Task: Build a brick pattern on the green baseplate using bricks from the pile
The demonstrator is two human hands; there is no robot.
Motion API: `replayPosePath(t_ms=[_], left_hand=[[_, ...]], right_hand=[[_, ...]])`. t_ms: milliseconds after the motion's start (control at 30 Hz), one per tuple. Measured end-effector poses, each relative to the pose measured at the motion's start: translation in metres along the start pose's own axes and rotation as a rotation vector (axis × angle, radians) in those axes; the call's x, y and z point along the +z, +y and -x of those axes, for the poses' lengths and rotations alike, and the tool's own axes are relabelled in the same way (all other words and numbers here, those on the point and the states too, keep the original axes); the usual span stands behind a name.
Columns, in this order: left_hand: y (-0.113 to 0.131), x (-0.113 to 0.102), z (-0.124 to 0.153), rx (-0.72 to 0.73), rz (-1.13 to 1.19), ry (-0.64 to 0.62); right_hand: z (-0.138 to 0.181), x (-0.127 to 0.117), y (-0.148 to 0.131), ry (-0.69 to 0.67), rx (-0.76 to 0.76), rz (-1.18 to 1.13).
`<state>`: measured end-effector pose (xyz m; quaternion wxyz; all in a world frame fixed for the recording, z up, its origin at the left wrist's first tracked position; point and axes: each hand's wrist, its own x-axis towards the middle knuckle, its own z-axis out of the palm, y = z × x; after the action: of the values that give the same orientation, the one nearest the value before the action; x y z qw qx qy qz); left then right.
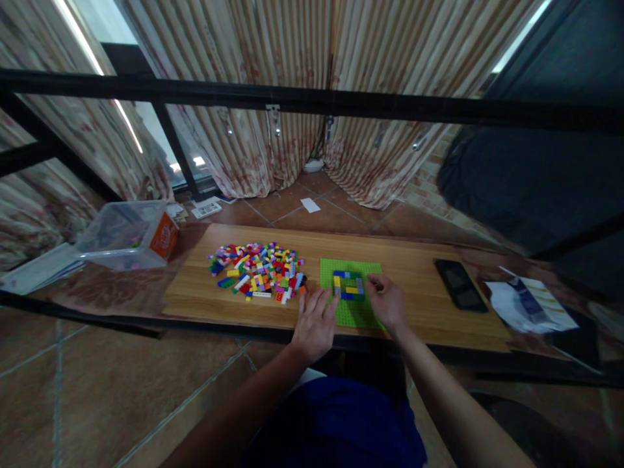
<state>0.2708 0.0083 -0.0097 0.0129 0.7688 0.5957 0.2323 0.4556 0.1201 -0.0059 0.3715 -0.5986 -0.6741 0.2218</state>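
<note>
A green studded baseplate [351, 318] lies on the wooden board in front of me. On it stands a square ring of toy bricks [350, 286] in blue, yellow, grey and green, with one yellow brick inside the ring. My left hand [314, 325] rests palm down at the plate's left edge, fingers stretched out and touching no brick that I can make out. To the right of the ring, my right hand [387, 302] hovers over the plate with thumb and fingers curled together; whatever is between them is too small to name. A heap of loose coloured bricks [263, 266] spreads left of the plate.
A black phone [460, 285] lies on the wooden board [414, 260] at the right. Beyond it are paper and a plastic wrapper [531, 305]. A clear plastic box [127, 234] with an orange label stands at the left. A dark rail [302, 94] crosses before the curtains.
</note>
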Motion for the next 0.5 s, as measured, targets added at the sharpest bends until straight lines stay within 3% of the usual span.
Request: replayPosePath(t_ms=[233, 500], left_hand=[[-0.051, -0.025, 0.04, -0.2, 0.01, 0.163], [-0.074, -0.032, 0.06, -0.31, 0.006, 0.239]], right_hand=[[0.028, 0.045, -0.064, -0.251, -0.251, -0.049], [0.044, 0.088, -0.091, -0.331, -0.279, 0.14]])
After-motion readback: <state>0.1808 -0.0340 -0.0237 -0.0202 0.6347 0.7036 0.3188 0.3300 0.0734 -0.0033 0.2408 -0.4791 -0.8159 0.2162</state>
